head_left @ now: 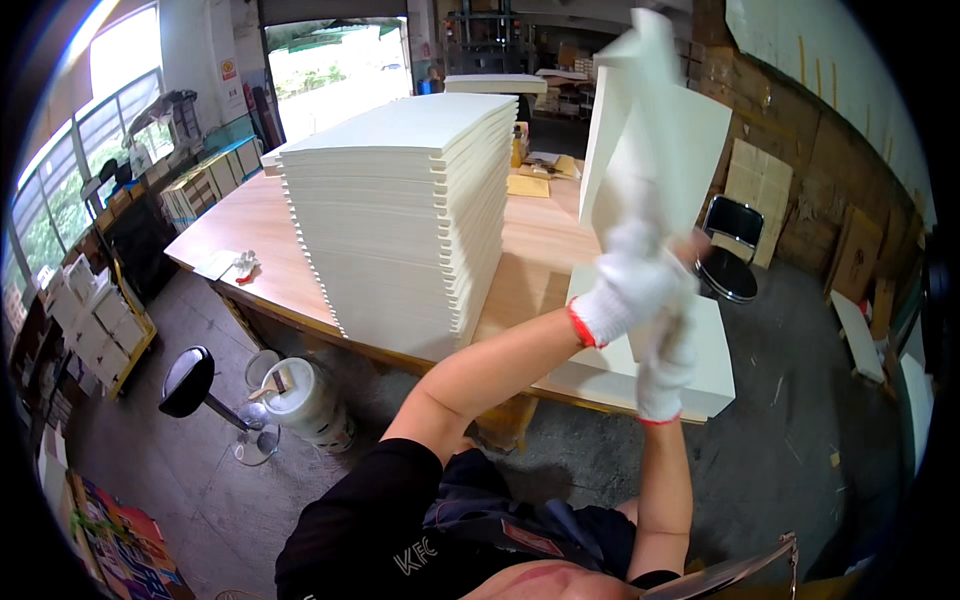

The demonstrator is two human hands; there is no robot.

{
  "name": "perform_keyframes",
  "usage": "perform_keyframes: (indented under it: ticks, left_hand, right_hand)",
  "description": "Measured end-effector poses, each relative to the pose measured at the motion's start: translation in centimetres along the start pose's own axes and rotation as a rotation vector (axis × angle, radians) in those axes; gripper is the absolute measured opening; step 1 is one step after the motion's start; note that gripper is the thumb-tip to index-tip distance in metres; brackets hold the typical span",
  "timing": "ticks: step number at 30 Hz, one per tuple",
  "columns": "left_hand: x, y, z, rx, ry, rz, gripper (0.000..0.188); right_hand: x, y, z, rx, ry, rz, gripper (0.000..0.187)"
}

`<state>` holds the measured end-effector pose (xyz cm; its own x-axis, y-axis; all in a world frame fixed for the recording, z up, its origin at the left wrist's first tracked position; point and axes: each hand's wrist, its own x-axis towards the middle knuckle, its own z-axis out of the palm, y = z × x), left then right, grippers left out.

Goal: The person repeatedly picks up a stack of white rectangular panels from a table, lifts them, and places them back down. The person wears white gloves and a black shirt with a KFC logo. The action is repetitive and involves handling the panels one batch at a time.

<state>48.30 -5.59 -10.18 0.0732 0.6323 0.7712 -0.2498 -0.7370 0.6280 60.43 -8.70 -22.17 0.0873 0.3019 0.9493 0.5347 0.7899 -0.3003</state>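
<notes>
My left hand [625, 285], in a white glove with a red cuff, reaches across to the right of the table. It is closed at the lower part of a white board [645, 110], which stands nearly on edge and is smeared by motion. Just below, my right hand [668, 365] wears a matching glove; its fingers are blurred near the board's lower end, and their grip is not clear. Under the hands lies a low white stack [705, 350] at the table's right corner. Behind the board, large white panels [685, 130] stand upright, folded at an angle.
A tall stack of white notched boards [380, 240] stands on the wooden table [235, 215]. A cloth with something red [245, 264] lies at its left. On the floor are a white bucket [300, 400] with a brush, a stool [190, 382], and a black chair [732, 245].
</notes>
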Motion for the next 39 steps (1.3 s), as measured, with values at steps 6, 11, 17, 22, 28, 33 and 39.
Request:
perform_keyframes:
  ticks: [6,11,17,22,28,33,39]
  left_hand:
    - [2.6,10.5,-7.9,1.037,-0.326,0.733,0.096]
    - [7.1,15.2,-17.4,0.716,-0.18,0.116,0.07]
    - [11.3,18.3,-31.4,0.2,0.078,0.103,0.053]
    - [15.0,19.1,-39.4,0.512,0.37,-0.061,0.038]
    - [12.7,15.7,-44.0,1.408,-0.049,-0.437,0.033]
    - [11.0,17.0,-44.7,1.362,-0.148,-0.427,0.038]
    - [10.1,17.8,-45.2,1.193,-0.19,-0.406,0.041]
  right_hand:
    - [7.8,-7.5,-6.2,0.336,0.199,0.448,0.058]
    - [15.7,-10.2,-5.5,0.302,0.119,0.31,0.048]
    - [25.6,-11.8,9.6,0.773,-0.096,0.249,0.037]
    - [30.4,-10.5,20.8,0.742,-0.312,0.568,0.024]
    - [29.2,-7.7,23.5,-0.472,-0.867,0.191,0.069]
    - [27.6,-10.3,21.1,-0.391,-0.746,0.102,0.07]
    - [25.5,-13.9,18.5,-0.248,-0.902,0.099,0.053]
